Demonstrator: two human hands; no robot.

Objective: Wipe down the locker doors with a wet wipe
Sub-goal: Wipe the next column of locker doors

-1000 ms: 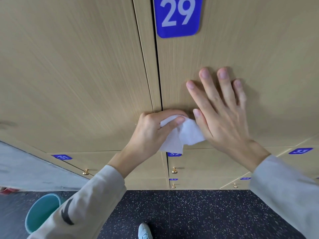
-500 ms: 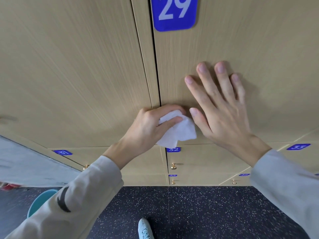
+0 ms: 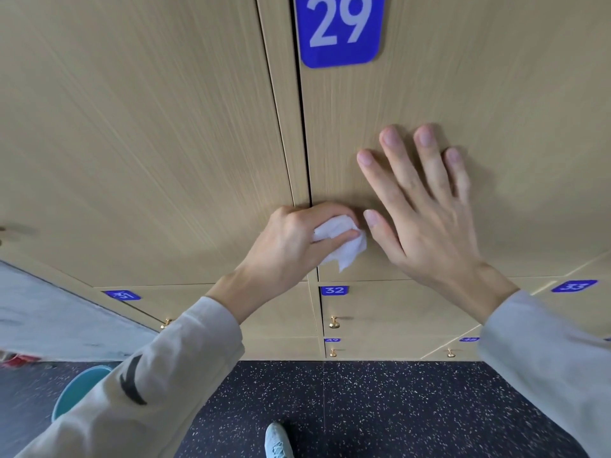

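Locker doors fill the scene as flat, pale wood-grain panels; they look hard and smooth, so a damp cloth should slide over them easily, and they need pressing rather than gripping. At the far left stands the neighbouring door (image 3: 139, 143), parted from the rest by a dark vertical seam (image 3: 302, 133). Low on the left, a teal bucket (image 3: 77, 390) sits on the dark speckled floor (image 3: 380, 411).

Moving right, the left hand (image 3: 291, 246) sits at the seam near the lower edge of the door marked 29 (image 3: 496, 94). Its fingers (image 3: 334, 241) are curled round the wet wipe (image 3: 344, 246), a small white wad bunched in the grip, with a loose corner hanging below. The wipe looks soft, limp and very light; it will crumple and could roll up under the hand. A hold round the bunched middle, with a flat face turned to the wood, seems the surest way to keep it spread against the panel.

Just right of it, the right hand (image 3: 426, 219) lies flat on door 29, fingers straight and spread, holding nothing; it seems to steady the door. Its thumb is just beside the wipe.

Below are smaller doors numbered 32 (image 3: 334, 290) and 33 (image 3: 573, 286), with small brass knobs (image 3: 334, 322).
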